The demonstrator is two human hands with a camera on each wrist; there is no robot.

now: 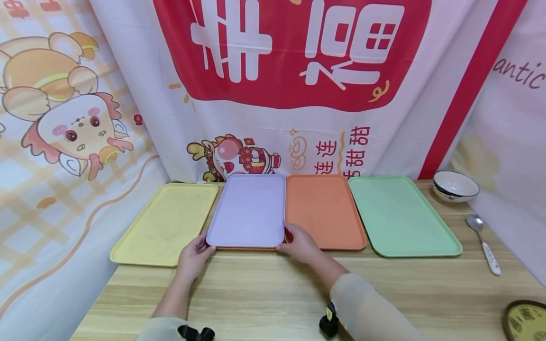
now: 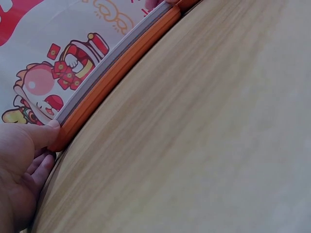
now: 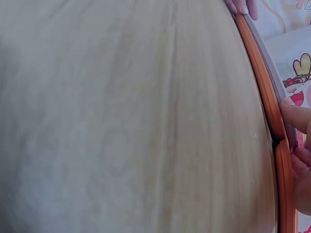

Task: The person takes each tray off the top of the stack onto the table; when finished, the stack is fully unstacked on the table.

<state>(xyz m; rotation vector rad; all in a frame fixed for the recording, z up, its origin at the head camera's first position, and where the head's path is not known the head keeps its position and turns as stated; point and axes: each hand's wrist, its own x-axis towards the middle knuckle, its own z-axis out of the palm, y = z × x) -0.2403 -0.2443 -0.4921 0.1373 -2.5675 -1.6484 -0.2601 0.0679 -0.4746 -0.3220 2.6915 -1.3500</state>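
A purple tray (image 1: 249, 210) lies on top of an orange tray (image 2: 115, 78), whose edge shows beneath it in both wrist views. My left hand (image 1: 194, 258) holds the near left corner, its thumb at the front edge and fingers round the side. At the near right corner my right hand (image 1: 302, 244) grips the purple tray, thumb on the front edge, fingers reaching along its right side. That hand overlaps a second orange tray (image 1: 326, 213), which sits right beside the purple one.
To the left lies a yellow tray (image 1: 170, 222), to the right a green tray (image 1: 401, 215). A bowl (image 1: 455, 187) and a spoon (image 1: 484, 244) are at the right edge of the wooden table (image 1: 264, 293). Behind the trays hangs a printed cloth (image 1: 290, 118). A round patterned item (image 1: 526, 322) shows at bottom right.
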